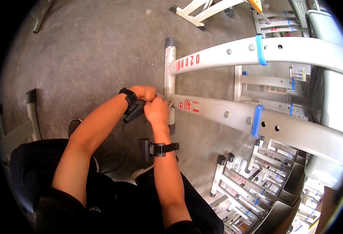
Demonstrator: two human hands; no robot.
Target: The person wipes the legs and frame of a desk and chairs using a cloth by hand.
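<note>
Both hands are together at the foot bar of a light grey metal desk frame lying on its side. My left hand is closed right beside the bar, its fingertips partly covered by my right hand. That one is closed too, with its fingers against the lower leg's joint. A small greyish bit shows at the fingers, too little to name. From the bar run an upper leg and a lower leg, each with a blue band, bolts, holes and red markings. Dark caps cover the bar's ends.
More desk frames crowd the lower right, and others stand behind the two legs. Another metal foot rests on the concrete floor at the top. A frame stands at the left.
</note>
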